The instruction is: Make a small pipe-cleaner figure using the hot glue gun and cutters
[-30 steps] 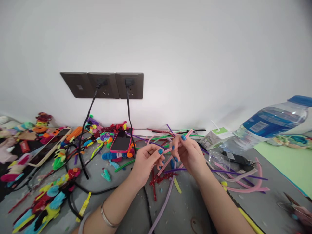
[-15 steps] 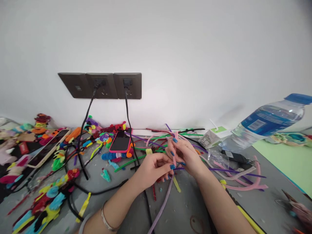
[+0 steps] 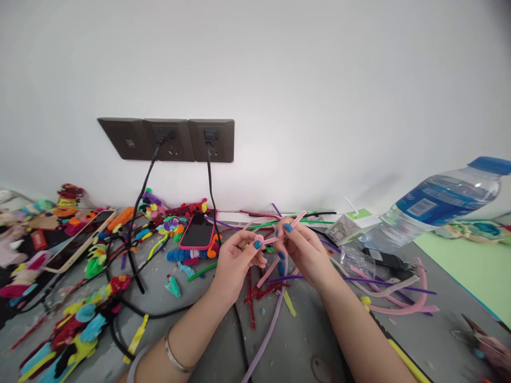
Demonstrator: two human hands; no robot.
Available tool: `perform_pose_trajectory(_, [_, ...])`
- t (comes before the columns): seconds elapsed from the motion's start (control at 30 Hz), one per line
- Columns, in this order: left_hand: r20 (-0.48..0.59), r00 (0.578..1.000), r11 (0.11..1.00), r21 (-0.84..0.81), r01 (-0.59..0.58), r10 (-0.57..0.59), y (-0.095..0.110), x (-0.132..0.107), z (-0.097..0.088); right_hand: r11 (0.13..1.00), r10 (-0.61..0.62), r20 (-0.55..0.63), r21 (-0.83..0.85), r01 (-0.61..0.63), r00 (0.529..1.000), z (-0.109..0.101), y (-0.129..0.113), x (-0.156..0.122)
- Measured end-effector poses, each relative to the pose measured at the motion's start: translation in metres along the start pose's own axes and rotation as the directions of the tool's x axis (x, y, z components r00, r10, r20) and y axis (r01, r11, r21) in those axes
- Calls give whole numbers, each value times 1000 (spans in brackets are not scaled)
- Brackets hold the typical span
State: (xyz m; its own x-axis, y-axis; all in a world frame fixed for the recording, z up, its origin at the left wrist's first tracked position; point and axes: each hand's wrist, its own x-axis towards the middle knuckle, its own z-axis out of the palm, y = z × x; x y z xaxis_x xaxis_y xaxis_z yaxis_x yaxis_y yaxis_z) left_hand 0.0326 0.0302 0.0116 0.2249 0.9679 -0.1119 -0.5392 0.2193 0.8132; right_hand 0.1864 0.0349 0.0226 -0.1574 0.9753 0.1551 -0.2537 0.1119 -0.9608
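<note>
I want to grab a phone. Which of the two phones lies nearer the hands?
The pink-cased phone, below the wall sockets; the cream-cased phone lies farther left.

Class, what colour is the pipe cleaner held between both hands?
The pipe cleaner is pink; head view.

The left hand [image 3: 235, 263] is up off the counter [image 3: 207, 340] again, pinching the pink pipe cleaner [image 3: 268, 271] beside the right hand [image 3: 305, 252]. The pipe cleaner now slants from one o'clock to seven o'clock, and the red glitter strand [image 3: 255, 293] shows again.
</note>
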Motion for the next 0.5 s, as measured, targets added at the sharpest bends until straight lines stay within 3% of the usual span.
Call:
perform_pose_trajectory(0.37, [94,996,961,274,-32,6,-3,-2,-4,999,-21,-26,-27,20,999,1,0,0])
perform_pose_trajectory(0.5, [176,981,939,343,15,-80,-6,-6,-3,994,16,-23,-108,-18,1000,0,-2,0])
